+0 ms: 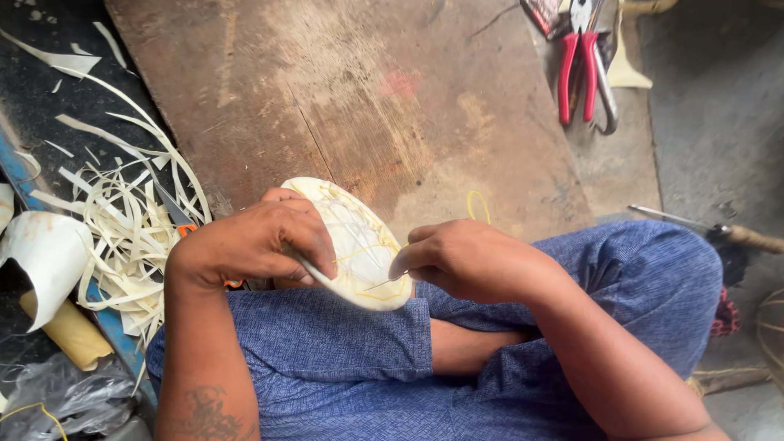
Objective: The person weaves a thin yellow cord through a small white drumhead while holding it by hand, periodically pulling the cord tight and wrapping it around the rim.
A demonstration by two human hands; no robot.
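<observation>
Left hand [257, 241]: grip clamped on the lower-left rim of the disc [351, 237], thumb along the edge, fingers curled over the top. The disc is pale, oval in this view, and held tilted above the lap at frame centre, clear of the board [367, 90].

Right hand [465, 257]: fingertips pinched together on a thin needle [377, 285] at the disc's lower-right edge. The point meets the disc face; whether it has passed through cannot be told.

Progress, as judged from this view: yellow thread [363, 249] already crosses the disc face in several straight runs, forming an angular pattern. Much of the face is bare, so the threading appears part done. A loose yellow loop [478, 204] lies on the board just right of the disc.

Surroundings: a heap of pale strips [122, 229] at left of frame, with a white rolled sheet [45, 253] at the far left. Red-handled pliers [578, 69] lie at upper right, well apart from both hands.
</observation>
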